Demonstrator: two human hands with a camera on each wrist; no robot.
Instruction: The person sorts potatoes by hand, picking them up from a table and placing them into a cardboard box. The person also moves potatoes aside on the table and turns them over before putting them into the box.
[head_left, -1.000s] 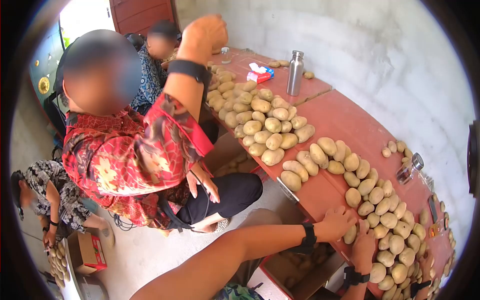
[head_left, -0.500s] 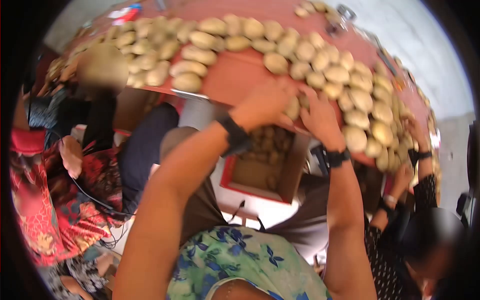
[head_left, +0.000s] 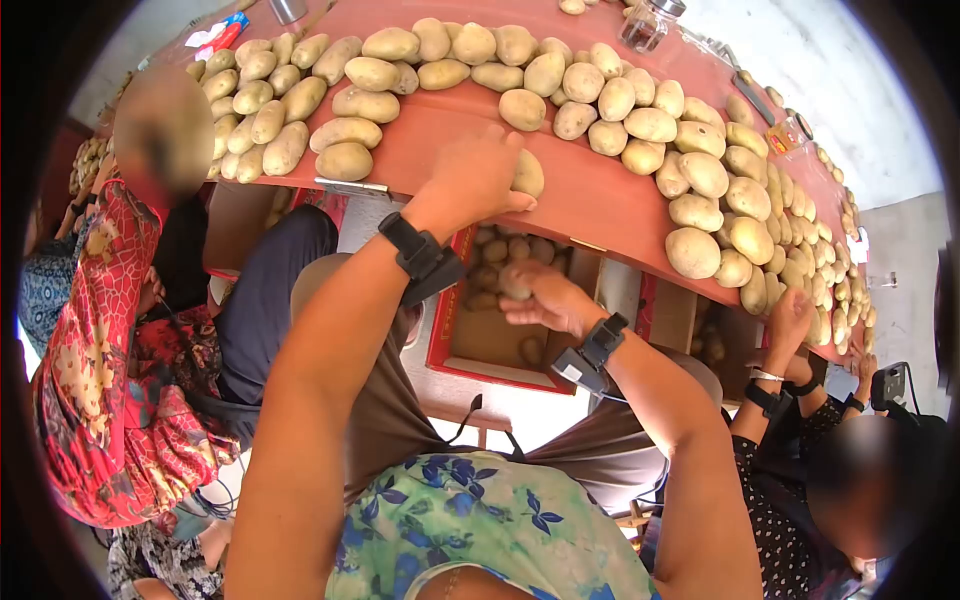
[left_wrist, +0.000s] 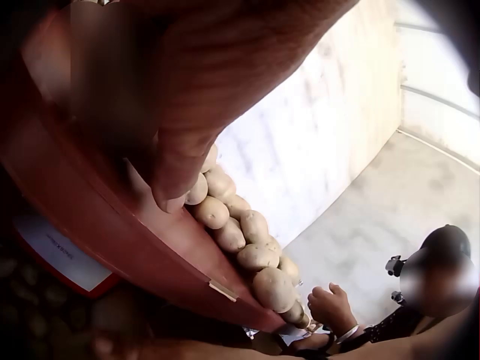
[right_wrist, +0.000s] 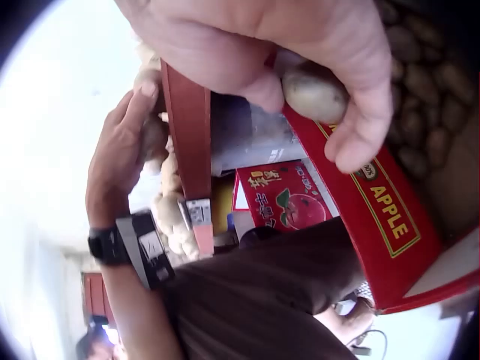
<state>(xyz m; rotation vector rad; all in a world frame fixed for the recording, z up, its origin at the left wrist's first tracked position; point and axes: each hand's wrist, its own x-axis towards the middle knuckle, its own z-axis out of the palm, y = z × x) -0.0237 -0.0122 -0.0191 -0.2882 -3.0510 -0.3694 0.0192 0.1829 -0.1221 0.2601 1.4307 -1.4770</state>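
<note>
At the near edge of the red table (head_left: 420, 160), my left hand (head_left: 470, 180) grips a potato (head_left: 528, 174), its thumb along the lower side. The right wrist view shows that left hand (right_wrist: 116, 161) from the side, with the potato partly covered by its fingers. My right hand (head_left: 555, 302) is lower, over an open cardboard box (head_left: 437, 318) under the table edge. It pinches a smaller potato (right_wrist: 315, 94) between thumb and fingers. Several potatoes (right_wrist: 420, 90) lie inside the box. Rows of potatoes (head_left: 650, 125) curve across the table beyond my hands.
A person in a red patterned shirt (head_left: 90, 380) sits at left; another in dotted black (head_left: 775, 510) works at right. A glass jar (head_left: 645, 28) and a tissue pack (head_left: 215, 36) stand toward the back. Another box (head_left: 668, 315) sits under the table.
The head view has swung from the left to face the table. My right hand has moved from the table edge down over the box with a potato; the left stays at the edge.
</note>
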